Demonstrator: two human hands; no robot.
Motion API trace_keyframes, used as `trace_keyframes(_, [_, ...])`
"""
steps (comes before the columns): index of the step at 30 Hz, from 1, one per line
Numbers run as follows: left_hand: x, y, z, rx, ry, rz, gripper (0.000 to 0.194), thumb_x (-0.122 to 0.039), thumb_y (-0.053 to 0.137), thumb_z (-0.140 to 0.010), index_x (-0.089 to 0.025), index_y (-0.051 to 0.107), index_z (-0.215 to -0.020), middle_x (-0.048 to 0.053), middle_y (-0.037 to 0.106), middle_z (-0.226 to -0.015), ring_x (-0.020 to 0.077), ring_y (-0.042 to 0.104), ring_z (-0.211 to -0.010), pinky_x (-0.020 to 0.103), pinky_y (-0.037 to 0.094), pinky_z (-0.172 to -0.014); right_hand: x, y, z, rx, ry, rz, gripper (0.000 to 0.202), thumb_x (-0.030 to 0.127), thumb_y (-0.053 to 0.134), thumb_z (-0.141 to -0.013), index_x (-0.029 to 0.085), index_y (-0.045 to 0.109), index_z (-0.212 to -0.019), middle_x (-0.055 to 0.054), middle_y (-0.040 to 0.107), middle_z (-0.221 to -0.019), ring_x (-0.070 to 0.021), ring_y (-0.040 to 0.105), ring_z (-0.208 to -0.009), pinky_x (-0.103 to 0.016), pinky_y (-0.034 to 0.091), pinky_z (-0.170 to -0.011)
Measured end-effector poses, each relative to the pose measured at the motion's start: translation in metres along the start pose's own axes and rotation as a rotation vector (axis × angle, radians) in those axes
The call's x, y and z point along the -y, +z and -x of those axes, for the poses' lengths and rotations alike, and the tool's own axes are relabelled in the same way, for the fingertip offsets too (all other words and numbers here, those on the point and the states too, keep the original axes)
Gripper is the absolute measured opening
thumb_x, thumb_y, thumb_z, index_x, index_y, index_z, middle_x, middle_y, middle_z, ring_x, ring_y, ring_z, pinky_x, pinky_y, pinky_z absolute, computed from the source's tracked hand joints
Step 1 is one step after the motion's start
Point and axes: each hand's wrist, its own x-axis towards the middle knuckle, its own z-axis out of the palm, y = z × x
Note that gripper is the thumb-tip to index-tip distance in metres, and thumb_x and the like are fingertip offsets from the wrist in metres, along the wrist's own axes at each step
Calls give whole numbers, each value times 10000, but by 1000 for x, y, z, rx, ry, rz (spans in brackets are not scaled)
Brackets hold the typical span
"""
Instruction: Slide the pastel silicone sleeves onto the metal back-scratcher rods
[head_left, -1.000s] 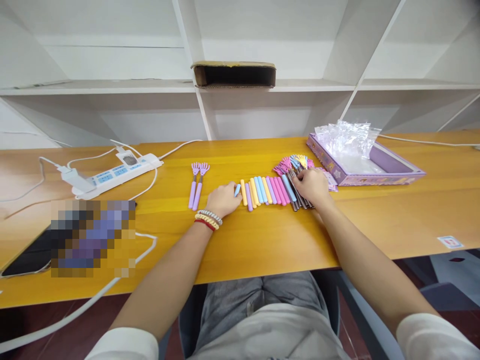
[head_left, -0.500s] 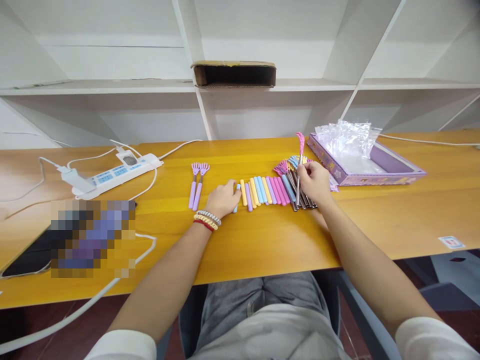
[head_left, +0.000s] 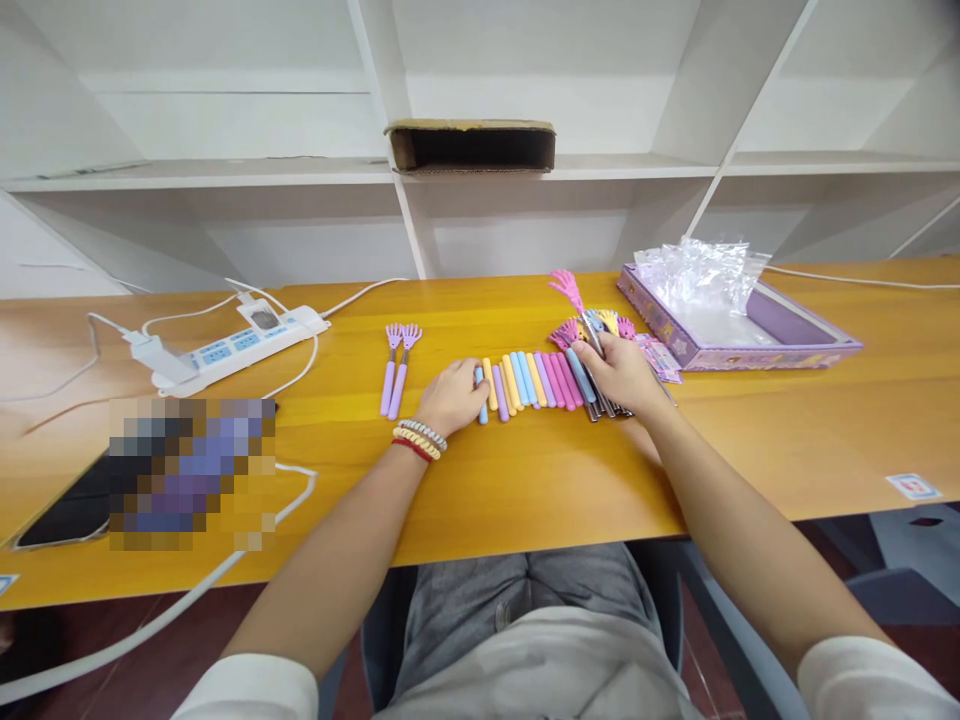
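My right hand (head_left: 619,372) grips the metal rod of a pink hand-shaped piece (head_left: 568,289), whose head tilts up to the left. Beneath this hand lies a pile of metal rods (head_left: 598,405) with pink, blue and yellow hand-shaped heads. My left hand (head_left: 456,395) rests at the left end of a row of coloured sticks (head_left: 517,382), its fingers closed at a blue stick (head_left: 481,396). Farther left, two purple hand-shaped pieces with handles (head_left: 393,385) lie side by side.
A purple box tray (head_left: 772,355) with clear plastic bags (head_left: 697,282) stands at the right. At the left are a white power strip (head_left: 240,348), cables and a black phone (head_left: 67,505). White shelves holding a cardboard box (head_left: 472,125) rise behind the table.
The pink piece in my right hand has tilted from nearly upright to the left, and that hand has shifted slightly. My left hand has moved a little to the right.
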Motion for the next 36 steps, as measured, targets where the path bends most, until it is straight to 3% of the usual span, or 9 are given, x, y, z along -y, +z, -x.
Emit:
trace_keyframes(4, [1, 0, 0, 20, 0, -7, 293, -310, 427, -860, -205, 577, -1090, 74, 642, -1014, 230, 605, -931, 343, 453, -786, -2, -9, 1, 147, -98, 84, 416, 572, 574, -772, 214, 402, -648, 19, 451, -572, -136, 414, -543, -277, 316, -554])
trace_keyframes(7, [1, -1, 0, 39, 18, -21, 275, -324, 424, -870, -204, 581, -1061, 72, 644, -993, 224, 604, -915, 334, 448, -775, -6, -15, 2, 327, -236, 111, 497, 548, 756, -571, 206, 472, -793, -18, 521, -778, -191, 486, -739, -301, 396, -666])
trace_keyframes(9, [1, -1, 0, 46, 26, -27, 270, -331, 422, -874, -203, 580, -1052, 72, 644, -991, 219, 603, -909, 327, 443, -769, -9, -17, 2, 409, -243, 180, 575, 512, 804, -494, 193, 494, -858, -48, 518, -865, -239, 484, -868, -332, 416, -731])
trace_keyframes(13, [3, 0, 0, 51, 32, -27, 284, -359, 410, -881, -200, 576, -1047, 74, 640, -997, 221, 599, -918, 327, 435, -769, -14, -11, 3, 485, -198, 282, 633, 438, 828, -462, 176, 532, -957, -80, 539, -950, -295, 467, -987, -389, 420, -822])
trace_keyframes(17, [4, 2, -1, 53, 45, -30, 303, -391, 396, -888, -195, 572, -1038, 80, 638, -1006, 235, 596, -937, 337, 436, -773, -18, -3, 3, 504, -241, 267, 927, 454, 833, -460, 161, 468, -1261, -148, 507, -1242, -375, 388, -1183, -492, 330, -975])
trace_keyframes(20, [4, 3, -2, 47, 60, -37, 314, -400, 381, -897, -194, 574, -1034, 89, 636, -1017, 246, 593, -956, 351, 436, -795, -18, 0, 0, 521, -268, 243, 1064, 523, 823, -454, 140, 404, -1353, -184, 416, -1384, -399, 322, -1262, -521, 265, -1029])
trace_keyframes(27, [4, 4, -2, 47, 59, -20, 347, -432, 366, -907, -190, 578, -1038, 100, 627, -1019, 254, 591, -972, 369, 430, -832, -9, 2, -16, 563, -251, 265, 1188, 598, 812, -407, 140, 350, -1401, -197, 415, -1379, -418, 283, -1310, -539, 231, -1047])
trace_keyframes(31, [4, 3, -2, 51, 61, -7, 348, -437, 368, -906, -193, 577, -1041, 93, 622, -997, 251, 592, -953, 369, 432, -822, -8, 5, -20, 603, -238, 316, 1080, 583, 815, -398, 148, 434, -1310, -193, 385, -1405, -425, 278, -1302, -538, 252, -1027])
trace_keyframes(36, [5, 4, -2, 55, 63, -12, 355, -453, 372, -906, -200, 577, -1048, 92, 620, -999, 248, 591, -940, 364, 430, -810, -5, 6, -19, 623, -225, 360, 885, 521, 813, -429, 171, 498, -1179, -139, 511, -1201, -393, 369, -1205, -496, 310, -975])
